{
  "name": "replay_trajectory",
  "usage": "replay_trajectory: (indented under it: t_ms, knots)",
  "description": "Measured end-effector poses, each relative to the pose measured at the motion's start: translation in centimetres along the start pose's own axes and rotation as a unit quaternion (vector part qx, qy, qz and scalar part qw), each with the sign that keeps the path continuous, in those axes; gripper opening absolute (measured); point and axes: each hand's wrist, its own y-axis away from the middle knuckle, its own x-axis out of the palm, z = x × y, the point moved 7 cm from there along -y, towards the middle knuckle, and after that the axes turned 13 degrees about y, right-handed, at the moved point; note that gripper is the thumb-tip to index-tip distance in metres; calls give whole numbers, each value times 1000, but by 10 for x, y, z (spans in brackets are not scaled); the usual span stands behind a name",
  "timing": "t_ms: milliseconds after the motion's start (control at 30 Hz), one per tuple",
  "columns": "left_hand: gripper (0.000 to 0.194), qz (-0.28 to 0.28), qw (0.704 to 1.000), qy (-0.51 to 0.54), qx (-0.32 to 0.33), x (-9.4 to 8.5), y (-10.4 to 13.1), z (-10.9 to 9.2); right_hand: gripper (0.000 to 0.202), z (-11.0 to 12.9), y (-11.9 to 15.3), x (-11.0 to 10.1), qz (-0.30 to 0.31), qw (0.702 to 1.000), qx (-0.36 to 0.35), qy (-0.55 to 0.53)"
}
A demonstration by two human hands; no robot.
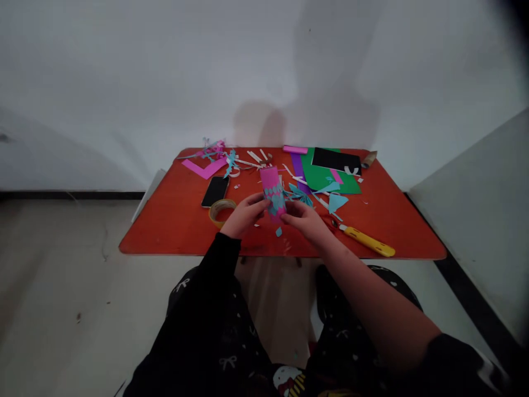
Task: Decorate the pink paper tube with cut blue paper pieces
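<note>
Between my two hands, above the front half of the red table [173, 231], is a pink paper tube [270, 179] with light blue scale-like pieces on its lower part. My left hand [247, 214] grips its left side, thumb and fingers against the paper. On the right side, my right hand [305, 219] holds the tube near its lower end, with the thumb in front. A small blue paper piece [279, 232] lies on the table just below the tube.
At the left are a phone [215, 191], a tape roll [216, 213] and pink paper [204, 167]. A yellow cutter [369, 241] lies front right. Green paper [316, 175], a black sheet [335, 160] and blue scraps [337, 202] spread behind it. A wall [264, 71] stands beyond.
</note>
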Motion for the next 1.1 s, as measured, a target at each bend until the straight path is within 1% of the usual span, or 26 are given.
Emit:
replay_trajectory:
  t_ms: [67, 100, 233, 300, 333, 400, 467, 533, 600, 700, 767, 833, 900, 933, 1033, 1100]
  knots:
    - [34, 5, 1000, 27, -4, 3, 0, 0, 47, 3, 1, -1, -29, 1000, -9, 3]
    - [34, -6, 999, 45, -6, 2, 0, 0, 46, 4, 1, -2, -47, 999, -15, 7]
    - [29, -116, 985, 124, -10, -8, 1, 5, 47, 2, 1, -6, -105, 994, -19, 12]
    - [33, -137, 976, 164, -31, -7, 4, 15, 47, 0, 1, -6, -115, 993, -18, -2]
    - [37, -137, 972, 187, -46, -4, 6, 22, 46, 0, 1, -6, -114, 993, -17, -10]
    - [42, -111, 970, 208, -67, 6, 10, 34, 44, 1, 0, -5, -106, 994, -14, -26]
    - [43, -63, 981, 177, -53, 17, 14, 40, 45, 3, 0, -3, -92, 995, -10, -35]
    - [40, -9, 991, 131, -30, 28, 16, 42, 49, 5, 0, 0, -81, 996, -11, -40]
    - [36, 13, 994, 111, -19, 33, 16, 43, 55, 6, 0, 2, -73, 996, -10, -44]
    - [32, -12, 986, 163, -29, 32, 13, 41, 56, 4, -3, 2, -77, 996, -14, -44]
    - [30, -32, 974, 220, -37, 32, 12, 38, 45, 3, -4, -4, -96, 995, -25, -3]
    - [31, -39, 964, 259, -42, 34, 11, 34, 28, 5, -5, -10, -114, 988, -45, 95]
    - [34, -37, 962, 269, -43, 35, 12, 30, 15, 10, -5, -11, -102, 966, -66, 227]
    - [36, -39, 962, 269, -42, 35, 12, 28, 13, 11, -4, -9, -83, 949, -73, 294]
    - [38, -65, 960, 268, -40, 31, 14, 25, 17, 11, 1, 3, 2, 883, -80, 462]
    - [36, -84, 957, 276, -40, 28, 15, 23, 14, 9, 6, 13, 54, 832, -87, 545]
